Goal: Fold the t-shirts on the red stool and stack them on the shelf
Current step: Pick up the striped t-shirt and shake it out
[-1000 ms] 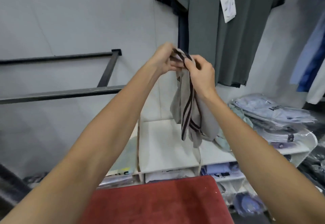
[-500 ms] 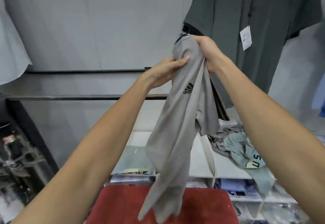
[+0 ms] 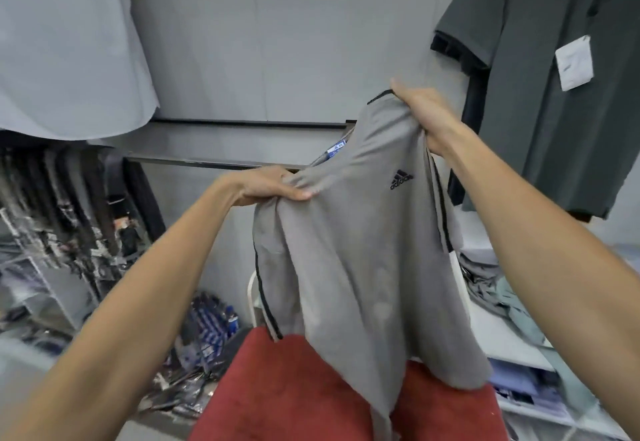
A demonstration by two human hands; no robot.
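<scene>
You have pulled your two hands apart, and this is the change that matters: half a second ago both of them were close together at the top of the grey t-shirt (image 3: 349, 267), which hung as one narrow bundle; now the cloth is opening into a wide sheet above the red stool (image 3: 294, 388). Your right hand (image 3: 426, 118) grips the higher shoulder, fingers curled around the fabric near the dark trim, up and to the right of the stool. Your left hand (image 3: 273, 186) pinches the other shoulder, lower and more to the left, with the thumb lying on the front of the cloth. The shirt hangs in the air between them, its front with the small black logo toward you, and its lower edge falls in front of the stool seat; I cannot tell if it touches the seat. I judge that you are in the spreading step, so the folding itself is not yet begun. The white shelf (image 3: 498, 343) is just to the right of the stool, with some loose crumpled clothes (image 3: 502, 298) on it. The shirt is tilted, so level your hands before you lay it down on the stool.
</scene>
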